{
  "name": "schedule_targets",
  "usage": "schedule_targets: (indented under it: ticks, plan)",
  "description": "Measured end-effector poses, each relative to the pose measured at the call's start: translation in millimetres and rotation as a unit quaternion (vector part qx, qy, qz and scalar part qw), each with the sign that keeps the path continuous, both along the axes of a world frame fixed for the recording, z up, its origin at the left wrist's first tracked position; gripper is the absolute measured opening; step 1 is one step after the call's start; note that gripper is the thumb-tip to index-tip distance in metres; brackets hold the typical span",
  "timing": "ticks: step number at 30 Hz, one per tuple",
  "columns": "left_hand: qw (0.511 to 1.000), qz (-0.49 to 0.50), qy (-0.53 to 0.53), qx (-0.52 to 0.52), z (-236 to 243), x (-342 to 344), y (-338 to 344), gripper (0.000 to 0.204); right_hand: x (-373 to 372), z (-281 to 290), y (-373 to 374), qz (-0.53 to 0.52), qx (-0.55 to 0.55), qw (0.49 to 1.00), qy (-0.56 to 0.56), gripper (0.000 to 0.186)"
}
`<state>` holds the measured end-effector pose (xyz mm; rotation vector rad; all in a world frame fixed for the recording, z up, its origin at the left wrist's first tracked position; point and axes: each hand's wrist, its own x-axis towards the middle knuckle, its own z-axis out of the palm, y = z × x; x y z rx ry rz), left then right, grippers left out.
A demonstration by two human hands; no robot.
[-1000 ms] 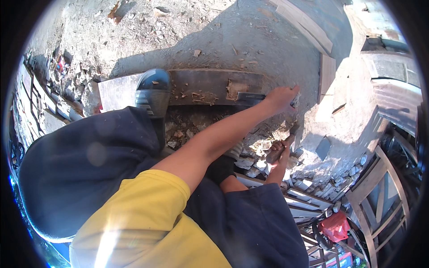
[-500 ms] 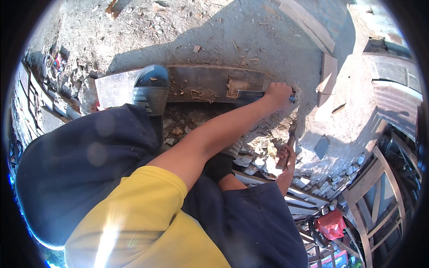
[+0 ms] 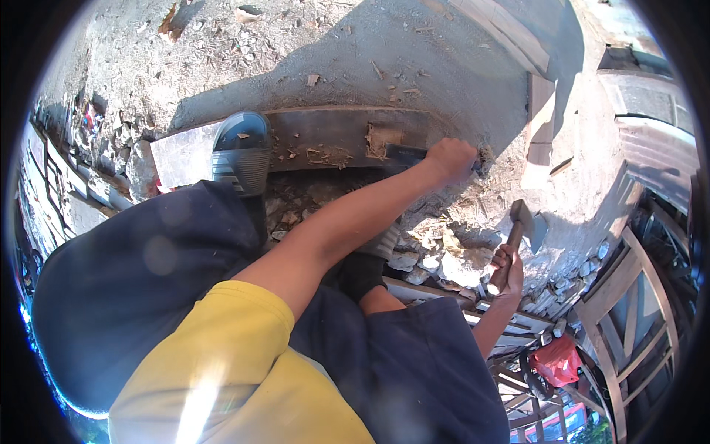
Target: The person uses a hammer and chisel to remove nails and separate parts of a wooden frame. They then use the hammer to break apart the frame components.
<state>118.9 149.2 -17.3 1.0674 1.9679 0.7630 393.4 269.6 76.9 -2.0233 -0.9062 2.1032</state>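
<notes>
Blue-toed shoe (image 3: 241, 152) rests on a dark plank (image 3: 318, 129); rightward, beside its pale notch (image 3: 383, 138), a flat dark tool (image 3: 404, 154) runs into the left hand (image 3: 450, 155), fingers curled tight around it. Nearer right, the right hand's (image 3: 513, 271) fingers wrap a hammer (image 3: 515, 231), head pointing far.

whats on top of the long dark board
A slide sandal and loose wood chips are on the dark board; a flat blade shows beside the rough cut patch. The sandal hides the surface beneath; the left hand hides the blade's other end.
</notes>
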Motion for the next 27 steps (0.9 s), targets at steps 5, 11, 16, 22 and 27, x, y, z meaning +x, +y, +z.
schedule_targets:
  ticks: [5, 11, 16, 22, 27]
  plan:
    - [0.999, -0.005, -0.025, 0.02, -0.6, 0.8, 7.8, 0.018, -71.2, 41.0, 27.9, -0.043, 0.143, 0.987, 0.053, 0.012]
    - [1.0, 0.014, 0.009, -0.006, -16.3, 0.1, 5.3, 0.016, -109.8, 27.2, -27.6, 0.339, 0.03, 0.939, -0.048, 0.013]
    - [0.966, 0.039, 0.101, 0.234, 1.3, 13.0, -5.5, 0.01, -107.9, 56.7, 1.9, 0.259, 0.02, 0.963, -0.068, 0.013]
    - [0.944, -0.122, -0.139, 0.272, 140.2, 17.5, -0.1, 0.011, -36.1, 74.0, 37.8, 0.097, 0.153, 0.977, -0.108, 0.018]
    - [0.632, -0.11, -0.714, 0.28, 122.7, -23.3, -26.1, 0.02, 10.7, 8.7, 49.3, 0.009, -0.065, 0.991, 0.121, 0.016]
